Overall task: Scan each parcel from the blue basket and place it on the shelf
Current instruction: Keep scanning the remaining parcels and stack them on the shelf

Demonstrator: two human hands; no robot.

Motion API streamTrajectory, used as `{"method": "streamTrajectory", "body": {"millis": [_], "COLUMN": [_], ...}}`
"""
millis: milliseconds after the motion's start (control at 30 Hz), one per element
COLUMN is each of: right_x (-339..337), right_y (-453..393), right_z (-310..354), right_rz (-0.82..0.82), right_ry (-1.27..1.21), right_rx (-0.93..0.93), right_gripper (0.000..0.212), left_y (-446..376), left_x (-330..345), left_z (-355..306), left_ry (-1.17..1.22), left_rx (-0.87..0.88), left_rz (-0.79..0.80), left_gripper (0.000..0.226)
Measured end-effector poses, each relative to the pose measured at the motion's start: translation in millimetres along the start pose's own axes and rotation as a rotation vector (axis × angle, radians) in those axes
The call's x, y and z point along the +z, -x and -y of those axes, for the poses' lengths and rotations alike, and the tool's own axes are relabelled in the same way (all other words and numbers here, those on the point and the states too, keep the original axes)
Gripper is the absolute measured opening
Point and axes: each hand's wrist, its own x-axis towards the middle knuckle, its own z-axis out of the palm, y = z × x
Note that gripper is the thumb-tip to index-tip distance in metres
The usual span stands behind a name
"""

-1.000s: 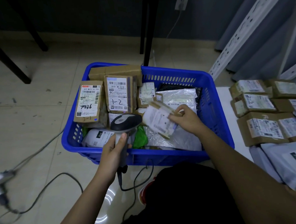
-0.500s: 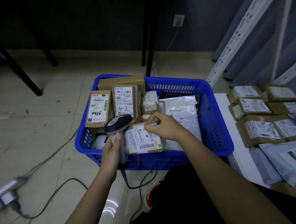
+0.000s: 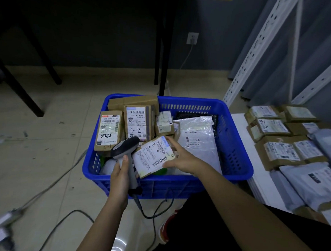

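A blue basket (image 3: pixel 235 146) stands on the floor, filled with several brown cardboard parcels and a white plastic mailer (image 3: pixel 198 137). My right hand (image 3: pixel 180 157) grips a small brown parcel (image 3: pixel 152 156) by its right edge, label facing up, over the basket's front left part. My left hand (image 3: pixel 121 176) holds the handle of a grey barcode scanner (image 3: pixel 125 148), whose head sits right beside the parcel's left edge. The white shelf (image 3: pixel 241 128) is low on the right and carries several labelled boxes (image 3: pixel 280 153) and grey mailers (image 3: pixel 309 183).
The scanner's black cable (image 3: pixel 152 213) loops over the tiled floor in front of the basket. Black table legs (image 3: pixel 163 69) stand behind it. White shelf uprights (image 3: pixel 253 53) rise at the right. A grey device (image 3: pixel 1 226) with cables lies at the lower left.
My right hand lifted the small parcel out of the basket and turned its label upward beside the scanner head. The view tilted up and back.
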Motion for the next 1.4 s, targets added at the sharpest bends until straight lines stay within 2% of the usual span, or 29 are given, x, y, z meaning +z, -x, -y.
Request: {"method": "streamTrajectory", "body": {"millis": [67, 167, 300, 400, 467, 567, 667, 733, 833, 1000, 1100, 1267, 1400], "right_x": [-1.9, -10.4, -10.9, -7.0, -3.5, -2.9, -8.8, -12.9, -21.8, -39.8, -44.1, -50.3, -50.2], "right_y": [2.8, 4.6, 0.7, -3.1, -2.9, -2.4, -1.7, -0.2, -0.1, -5.0, -6.0, -6.4, -8.2], "right_z": [8.0, 21.2, 21.4, 21.0, 22.3, 21.6, 19.3, 18.1, 17.4, 3.0, -2.6, -6.6, -9.3], "right_rz": [-0.033, -0.142, -0.241, -0.432, -0.475, -0.394, -0.219, -0.172, -0.251, -0.425, -0.439, -0.417, -0.401], "right_ry": [-0.024, -0.159, -0.259, -0.439, -0.444, -0.47, -0.416, -0.391, -0.429, -0.451, -0.438, -0.527, -0.523], "right_rx": [-0.026, -0.053, -0.107, -0.143, -0.172, -0.153, -0.067, -0.014, -0.036, -0.029, -0.008, -0.006, -0.006], "right_gripper": [0.088, 0.058, 0.043, 0.048, 0.046, 0.046, 0.065, 0.073, 0.071, 0.077, 0.079, 0.077, 0.077], "left_y": [-3.8, -6.1, -7.4, -5.0, -1.4, -0.8, -1.4, -2.1, -0.1, 15.0, 24.1, 33.3, 37.3], "left_x": [-5.0, -9.0, -10.8, -6.8, -2.4, 3.6, 6.2, 6.7, 8.0, 9.9, 9.5, 10.6, 13.5], "left_z": [1.4, -7.1, -13.0, -12.9, -14.1, -15.9, -18.8, -22.3, -30.3, -49.0, -56.6, -65.5, -71.7], "left_ry": [-0.02, -0.002, 0.063, 0.149, 0.19, 0.223, 0.211, 0.175, 0.119, -0.027, -0.097, -0.09, -0.077], "left_rx": [-0.01, 0.049, 0.055, 0.031, 0.033, 0.041, 0.059, 0.082, 0.111, 0.166, 0.173, 0.189, 0.185], "left_rz": [0.005, 0.006, 0.109, 0.145, 0.151, 0.128, 0.132, 0.147, 0.191, 0.294, 0.342, 0.341, 0.355], "left_gripper": [0.056, 0.041, 0.035, 0.037, 0.033, 0.024, 0.022, 0.023, 0.031, 0.023, 0.036, 0.023, 0.038]}}
